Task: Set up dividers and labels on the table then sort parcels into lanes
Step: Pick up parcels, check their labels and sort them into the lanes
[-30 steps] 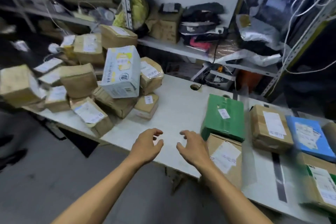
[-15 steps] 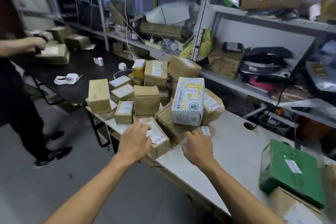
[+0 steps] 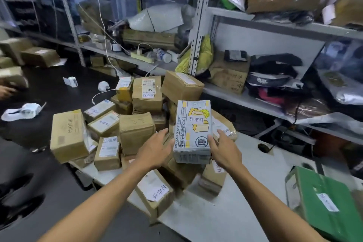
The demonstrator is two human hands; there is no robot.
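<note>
While both hands reach into the parcel pile, the right hand (image 3: 224,149) has its fingers against the right edge of the white toast box (image 3: 192,131), and the left hand (image 3: 157,148) hovers beside its left edge, fingers relaxed and holding nothing. That box stands upright atop brown parcels (image 3: 135,131) crowding the tabletop (image 3: 196,220). A labelled brown parcel (image 3: 155,194) lies nearer, a green box (image 3: 324,202) at right, cluttered shelves (image 3: 255,102) behind.

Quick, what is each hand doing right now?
Left hand: open, fingers straight beside the white toast box.
Right hand: open, fingers straight against the box's right side.
</note>
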